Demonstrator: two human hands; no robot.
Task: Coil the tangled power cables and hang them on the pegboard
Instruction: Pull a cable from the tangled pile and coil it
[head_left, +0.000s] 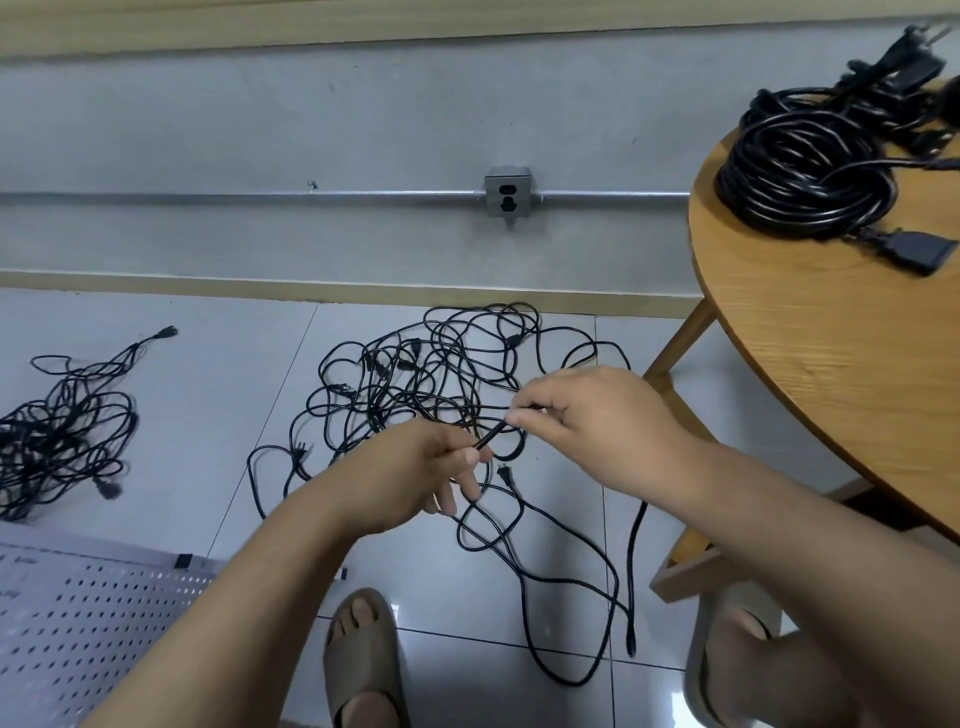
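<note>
- Both hands are up over the floor, working 1 short stretch of thin black power cable (492, 435) pulled taut between them.
- The left hand (441, 465) pinches the lower end between thumb and forefinger. Its other fingers hang loose, pointing down.
- The right hand (589, 415) has its fingers curled in, nipping the upper end at the fingertips.
- Just beyond the hands, the big tangled heap of black cables (431, 369) sprawls on the pale grey floor tiles (208, 415), with loops trailing back towards the person's feet.
- A 2nd, smaller black tangle (62, 436) lies well apart on the left.
- The white perforated metal pegboard (78, 623) lies bottom left, near the left forearm.
- On the right, the round wooden table (831, 364) carries neatly coiled black cables (805, 176), with 1 plug end lying beside the coil.
- On the wall ahead, a grey metal socket box (508, 195) sits on a metal conduit pipe (260, 197).
- Down below, 2 feet in grey-beige slide sandals (363, 670).
</note>
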